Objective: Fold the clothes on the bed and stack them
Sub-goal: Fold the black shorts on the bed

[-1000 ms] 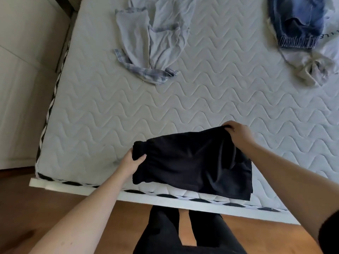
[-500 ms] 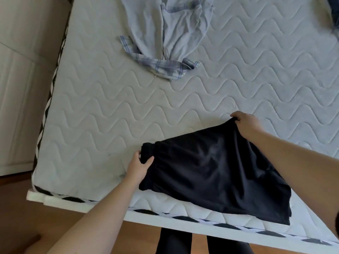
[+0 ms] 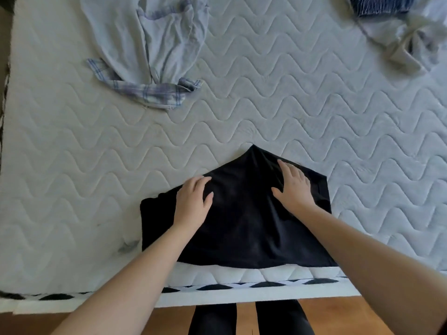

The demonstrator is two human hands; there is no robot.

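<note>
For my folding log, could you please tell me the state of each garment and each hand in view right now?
black garment: laid flat at the near mattress edge, top corner peaked.
left hand: open, palm resting on the black garment.
right hand: open, fingers spread on it.
light blue shirt: crumpled, unfolded.
blue denim garment: bunched, unfolded.
white garment: crumpled, unfolded.

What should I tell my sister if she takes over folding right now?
Left hand: open, flat on the black garment.
Right hand: open, flat on it too.
The black garment lies at the near edge of the mattress, partly folded, one corner sticking out at the far side.
The light shirt lies crumpled at the far left; the blue garment and white garment lie crumpled at the far right.
Done: the black one is laid down.
Left: finish folding it, fold the others, stack all.
</note>
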